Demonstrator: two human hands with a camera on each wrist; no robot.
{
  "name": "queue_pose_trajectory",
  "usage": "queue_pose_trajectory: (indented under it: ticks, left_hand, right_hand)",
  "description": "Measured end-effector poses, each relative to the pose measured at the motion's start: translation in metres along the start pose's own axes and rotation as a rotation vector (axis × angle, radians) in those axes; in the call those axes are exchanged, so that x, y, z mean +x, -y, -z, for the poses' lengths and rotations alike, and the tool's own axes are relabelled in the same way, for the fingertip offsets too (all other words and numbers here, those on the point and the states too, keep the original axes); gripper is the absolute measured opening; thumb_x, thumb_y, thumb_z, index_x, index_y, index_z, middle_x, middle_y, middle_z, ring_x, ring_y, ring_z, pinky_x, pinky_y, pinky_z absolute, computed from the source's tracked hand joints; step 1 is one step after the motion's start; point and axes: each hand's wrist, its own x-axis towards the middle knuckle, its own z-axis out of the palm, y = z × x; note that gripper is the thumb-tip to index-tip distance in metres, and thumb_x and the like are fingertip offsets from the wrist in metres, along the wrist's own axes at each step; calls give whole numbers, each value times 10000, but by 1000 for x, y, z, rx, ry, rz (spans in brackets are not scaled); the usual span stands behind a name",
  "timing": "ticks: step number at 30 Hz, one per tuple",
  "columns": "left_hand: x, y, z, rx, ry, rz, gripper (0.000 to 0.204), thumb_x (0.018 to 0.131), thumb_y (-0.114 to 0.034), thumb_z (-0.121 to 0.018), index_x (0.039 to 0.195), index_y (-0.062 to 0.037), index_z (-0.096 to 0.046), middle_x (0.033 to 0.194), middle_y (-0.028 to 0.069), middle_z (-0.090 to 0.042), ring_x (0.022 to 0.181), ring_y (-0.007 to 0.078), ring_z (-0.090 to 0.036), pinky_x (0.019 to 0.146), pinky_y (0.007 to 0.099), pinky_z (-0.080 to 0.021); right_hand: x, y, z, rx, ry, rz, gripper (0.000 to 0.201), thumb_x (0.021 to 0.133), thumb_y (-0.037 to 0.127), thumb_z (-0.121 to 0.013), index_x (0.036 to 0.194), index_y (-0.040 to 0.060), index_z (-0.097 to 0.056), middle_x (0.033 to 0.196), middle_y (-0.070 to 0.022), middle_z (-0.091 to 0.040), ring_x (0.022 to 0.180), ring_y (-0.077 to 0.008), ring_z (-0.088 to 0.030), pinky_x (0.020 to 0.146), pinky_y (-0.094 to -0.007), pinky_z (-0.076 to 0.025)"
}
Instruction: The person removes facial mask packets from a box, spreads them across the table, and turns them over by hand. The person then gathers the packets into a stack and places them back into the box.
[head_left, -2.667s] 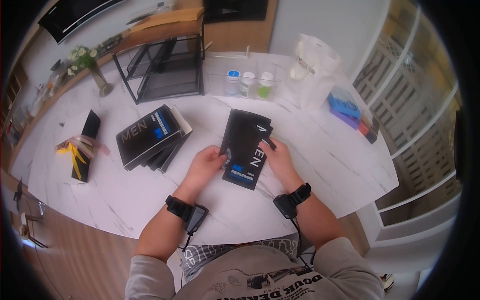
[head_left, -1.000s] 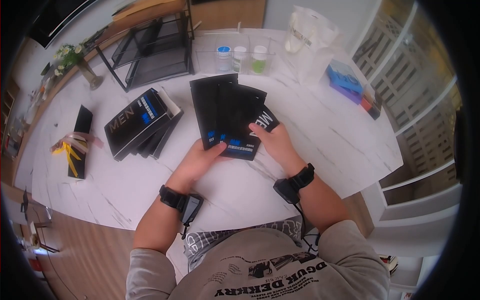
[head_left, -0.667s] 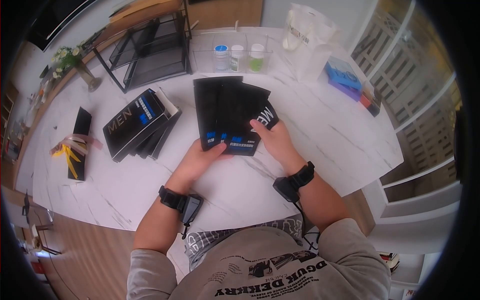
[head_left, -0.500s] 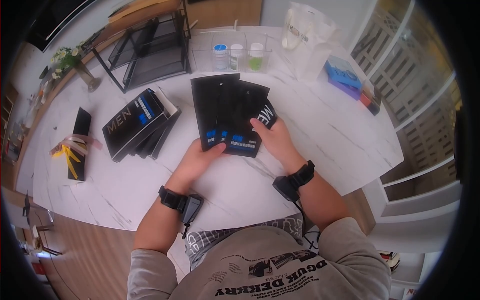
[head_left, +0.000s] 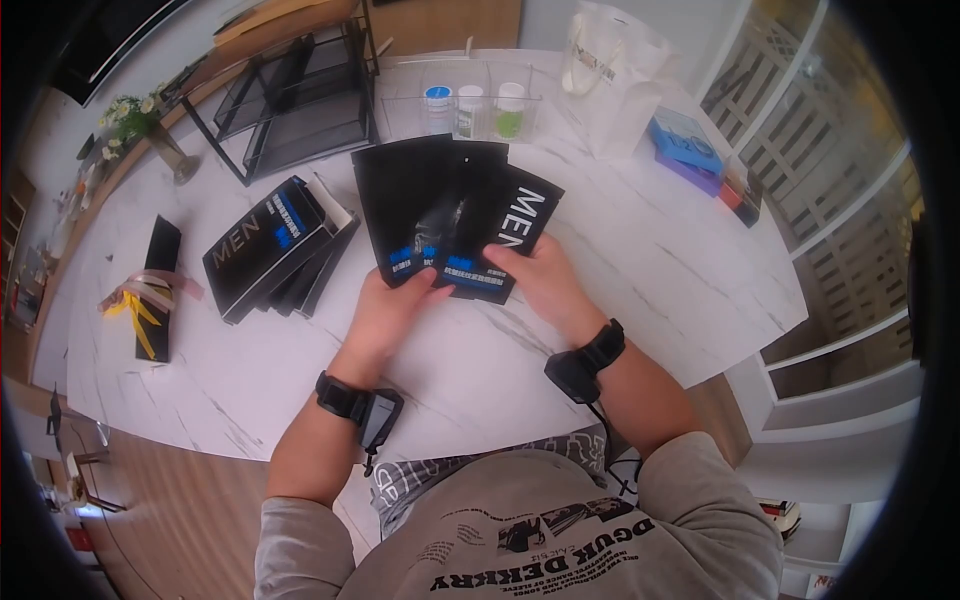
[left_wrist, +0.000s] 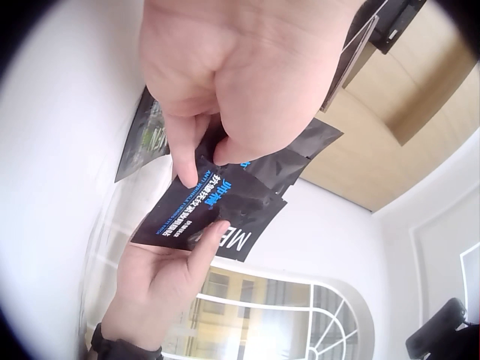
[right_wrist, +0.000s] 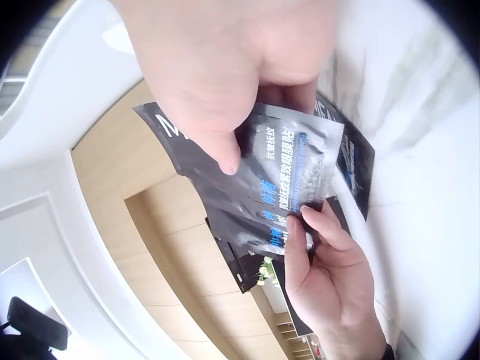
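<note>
Several black sachets [head_left: 470,215] with white and blue print are fanned out above the table. The left hand [head_left: 392,300] pinches their lower left edges between thumb and fingers. On the right, the right hand [head_left: 545,280] grips the front sachet marked MEN, its thumb on the face. In the left wrist view the left thumb and fingers hold the printed end of the sachets [left_wrist: 217,202], and the right hand [left_wrist: 161,277] supports them from the other side. The right wrist view shows the sachets [right_wrist: 255,180] between both hands, with another dark packet behind them.
Black MEN boxes [head_left: 265,245] are stacked at left, beside a ribbon-tied black box [head_left: 160,290]. Behind stand a wire tray rack [head_left: 300,110], a vase [head_left: 170,150] and a clear organiser with bottles [head_left: 468,110]. A white bag [head_left: 615,85] and small boxes [head_left: 685,140] are at right.
Since the earliest frame, the sachets have been spread into a wider fan and raised. Over the last half second, both hands have moved slightly up and left, and more of the MEN lettering shows.
</note>
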Motion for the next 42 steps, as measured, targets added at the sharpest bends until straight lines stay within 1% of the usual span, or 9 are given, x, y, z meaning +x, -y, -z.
queue_pose_trajectory:
  ticks: [2, 7, 14, 17, 23, 26, 32, 35, 42]
  left_hand:
    - [1, -2, 2, 5, -19, 11, 224, 954, 7, -587, 1171, 57, -606, 1117, 128, -671, 949, 195, -687, 832, 311, -618]
    - [-1, -6, -1, 38, -74, -1, 221, 934, 11, -620, 1152, 49, -616, 1093, 124, -681, 950, 198, -691, 817, 300, -617]
    - [0, -2, 4, 62, -51, -8, 218, 943, -21, -627, 1153, 38, -617, 1045, 110, -692, 924, 202, -698, 801, 321, -617]
    - [-1, -2, 5, 60, -49, -23, 226, 949, -32, -623, 1163, 40, -610, 1068, 116, -686, 936, 205, -695, 808, 337, -618]
    - [-2, -5, 2, 47, -44, -3, 223, 954, -13, -596, 1167, 50, -602, 1109, 125, -667, 982, 214, -682, 831, 349, -619]
    - [-2, -7, -1, 0, -29, -6, 219, 958, 12, -569, 1170, 60, -595, 1105, 122, -665, 984, 212, -680, 860, 343, -617]
    - [0, -3, 0, -31, -24, -21, 210, 961, 43, -544, 1164, 73, -589, 1112, 116, -658, 989, 204, -676, 908, 334, -607]
    - [-1, -3, 0, -26, -25, -19, 206, 959, 43, -548, 1158, 75, -591, 1114, 118, -656, 994, 207, -675, 909, 336, -607]
    - [-3, -3, 0, 11, -2, -3, 221, 955, 40, -559, 1169, 83, -591, 1124, 133, -662, 991, 210, -679, 896, 329, -609]
  right_hand:
    - [0, -4, 5, -94, 35, -22, 228, 925, 99, -695, 1124, -6, -656, 1045, -38, -699, 927, -86, -639, 794, -260, -530]
    - [-1, 0, 1, -76, 12, 74, 254, 934, 96, -680, 1157, -20, -640, 1056, -34, -696, 943, -103, -637, 823, -269, -530]
    - [2, 1, -1, -17, -24, 121, 254, 947, 96, -657, 1176, -12, -636, 1047, -32, -699, 945, -105, -635, 832, -281, -530]
    - [1, 3, 6, -216, -12, 106, 247, 959, 126, -649, 1157, -20, -636, 1017, -29, -699, 914, -99, -630, 804, -280, -524]
    - [2, -5, 12, -278, -22, 143, 249, 973, 184, -640, 1111, -24, -642, 953, -20, -691, 850, -84, -605, 743, -281, -508]
    - [0, -5, 10, -304, -32, 109, 242, 969, 188, -649, 1096, -18, -647, 929, -17, -690, 826, -79, -603, 725, -275, -508]
    - [2, -10, 11, -307, -29, 48, 223, 961, 193, -666, 1066, -4, -661, 890, -1, -678, 792, -60, -592, 686, -253, -493]
    - [-2, 1, 4, -269, -28, 34, 214, 960, 189, -667, 1068, 3, -669, 892, 6, -677, 795, -60, -593, 687, -252, -491]
    - [-2, -3, 7, -41, 68, 24, 238, 956, 147, -665, 1137, -6, -651, 1022, -17, -687, 904, -82, -621, 791, -263, -519]
